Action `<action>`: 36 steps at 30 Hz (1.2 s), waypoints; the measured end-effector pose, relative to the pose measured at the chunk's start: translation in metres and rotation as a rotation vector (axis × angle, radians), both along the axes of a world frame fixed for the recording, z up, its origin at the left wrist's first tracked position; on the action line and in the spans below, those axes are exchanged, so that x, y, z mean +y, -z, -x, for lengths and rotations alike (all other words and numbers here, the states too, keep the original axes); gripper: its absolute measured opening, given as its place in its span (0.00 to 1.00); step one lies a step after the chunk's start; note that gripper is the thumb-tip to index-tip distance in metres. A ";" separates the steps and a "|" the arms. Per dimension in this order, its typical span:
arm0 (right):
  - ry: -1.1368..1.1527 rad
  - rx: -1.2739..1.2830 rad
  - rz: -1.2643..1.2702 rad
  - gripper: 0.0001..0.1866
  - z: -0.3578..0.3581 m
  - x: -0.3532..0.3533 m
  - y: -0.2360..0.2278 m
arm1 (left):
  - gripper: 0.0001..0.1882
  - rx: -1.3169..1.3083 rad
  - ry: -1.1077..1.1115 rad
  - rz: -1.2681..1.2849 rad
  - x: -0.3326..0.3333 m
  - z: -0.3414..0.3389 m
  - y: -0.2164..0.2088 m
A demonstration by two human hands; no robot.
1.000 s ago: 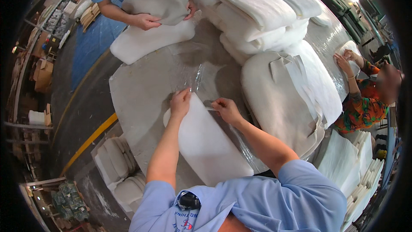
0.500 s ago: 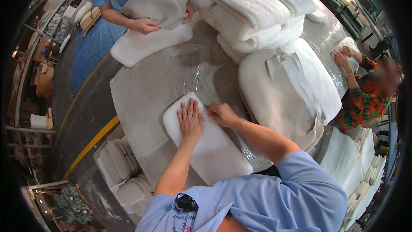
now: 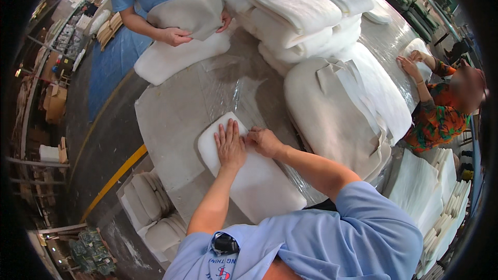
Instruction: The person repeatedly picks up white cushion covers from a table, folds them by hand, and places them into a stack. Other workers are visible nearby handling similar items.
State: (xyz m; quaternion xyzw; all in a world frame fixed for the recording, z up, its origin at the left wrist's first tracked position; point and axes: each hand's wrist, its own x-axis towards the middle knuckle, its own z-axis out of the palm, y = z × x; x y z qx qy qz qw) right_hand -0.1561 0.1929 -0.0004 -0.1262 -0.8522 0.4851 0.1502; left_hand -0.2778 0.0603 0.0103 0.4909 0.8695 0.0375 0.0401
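A white padded cushion piece (image 3: 267,186), long with rounded corners, lies flat on the plastic-covered table before me. My left hand (image 3: 230,148) rests palm down on its far part, fingers stretched out. Right beside it, my right hand (image 3: 264,141) is closed in a pinch at the cushion's right edge. What sits between those fingertips is hidden.
Right of my hands lie grey covers (image 3: 327,109) over white padding. Behind rises a tall stack of white padding (image 3: 295,5). Across the table a co-worker handles a grey cover (image 3: 187,13); another works at right (image 3: 441,103). Grey pads (image 3: 148,194) are stacked lower left.
My right hand has shifted slightly left, onto the cushion's edge and closer to my left hand. The left hand stays in place on the cushion.
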 end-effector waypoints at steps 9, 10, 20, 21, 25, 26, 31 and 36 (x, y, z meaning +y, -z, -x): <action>0.095 -0.259 0.231 0.07 -0.089 -0.012 0.008 | 0.36 -0.038 -0.004 -0.019 -0.006 0.002 0.003; 0.091 -0.248 0.253 0.09 -0.083 -0.009 0.001 | 0.36 -0.063 0.005 -0.030 -0.007 0.007 0.001; -0.074 -0.136 0.064 0.11 -0.039 -0.007 -0.010 | 0.37 -0.217 0.026 0.048 -0.051 -0.075 0.000; -0.078 -0.138 0.076 0.10 -0.041 -0.007 -0.004 | 0.38 -0.206 0.024 0.020 -0.051 -0.083 0.001; -0.140 -0.163 0.084 0.06 -0.078 -0.004 0.008 | 0.38 -0.168 0.025 0.047 -0.055 -0.086 0.000; -0.171 -0.172 0.077 0.05 -0.089 -0.005 0.007 | 0.38 -0.167 0.013 0.048 -0.057 -0.086 0.001; -0.079 -0.215 0.177 0.10 -0.114 -0.006 -0.006 | 0.38 -0.141 0.020 0.038 -0.053 -0.089 0.000; -0.178 0.029 -0.018 0.15 -0.079 -0.014 -0.014 | 0.38 -0.105 0.038 0.047 -0.051 -0.090 -0.001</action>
